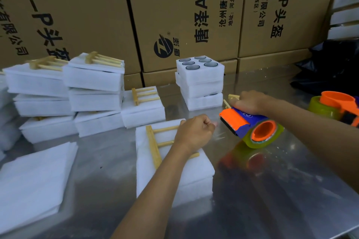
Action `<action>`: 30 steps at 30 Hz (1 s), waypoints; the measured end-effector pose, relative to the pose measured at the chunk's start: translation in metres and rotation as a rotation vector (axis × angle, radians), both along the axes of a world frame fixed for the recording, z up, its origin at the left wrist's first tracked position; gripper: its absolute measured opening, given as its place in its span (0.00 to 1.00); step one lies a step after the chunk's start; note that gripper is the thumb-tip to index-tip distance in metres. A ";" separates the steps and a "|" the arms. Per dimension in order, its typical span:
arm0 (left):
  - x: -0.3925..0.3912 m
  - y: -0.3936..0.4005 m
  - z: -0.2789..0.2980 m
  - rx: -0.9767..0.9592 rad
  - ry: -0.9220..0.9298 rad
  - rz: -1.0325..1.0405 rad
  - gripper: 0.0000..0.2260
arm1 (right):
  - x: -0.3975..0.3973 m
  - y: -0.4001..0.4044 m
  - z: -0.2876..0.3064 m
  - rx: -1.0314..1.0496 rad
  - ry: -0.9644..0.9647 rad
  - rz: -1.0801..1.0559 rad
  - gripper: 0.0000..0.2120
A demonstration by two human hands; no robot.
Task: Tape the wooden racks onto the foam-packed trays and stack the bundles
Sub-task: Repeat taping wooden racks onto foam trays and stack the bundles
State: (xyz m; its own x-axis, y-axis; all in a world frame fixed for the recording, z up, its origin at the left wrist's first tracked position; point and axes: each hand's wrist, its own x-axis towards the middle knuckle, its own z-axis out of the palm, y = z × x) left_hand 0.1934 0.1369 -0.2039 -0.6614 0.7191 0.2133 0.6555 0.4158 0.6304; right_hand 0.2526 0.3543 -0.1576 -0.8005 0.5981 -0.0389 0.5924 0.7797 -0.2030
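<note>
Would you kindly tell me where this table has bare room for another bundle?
Bare steel table lies right of the near foam bundle, below the tape dispenser. The left side is crowded with stacked bundles and foam sheets.

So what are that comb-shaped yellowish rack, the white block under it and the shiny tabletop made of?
The comb-shaped yellowish rack looks like pale unvarnished wood or bamboo: matt, with straight-cut bars. The white block beneath seems soft packing foam, with a fuzzy matt surface and layered edges. The shiny tabletop is probably brushed metal such as stainless steel: grey, mirroring the orange-and-blue tape dispenser blurrily.
</note>
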 end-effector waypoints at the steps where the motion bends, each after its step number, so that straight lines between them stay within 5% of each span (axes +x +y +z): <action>1: 0.000 0.000 0.001 -0.003 0.015 -0.001 0.13 | 0.002 0.003 0.002 0.029 -0.032 -0.012 0.24; 15: 0.001 0.005 0.000 0.020 0.037 -0.002 0.12 | 0.022 0.019 -0.009 0.186 -0.003 -0.005 0.24; 19: 0.002 0.006 0.000 -0.153 0.110 -0.036 0.17 | 0.018 0.001 -0.014 0.309 0.040 0.005 0.22; 30: 0.000 0.008 -0.002 -0.142 0.075 -0.083 0.10 | 0.009 -0.033 -0.018 0.465 -0.019 -0.018 0.19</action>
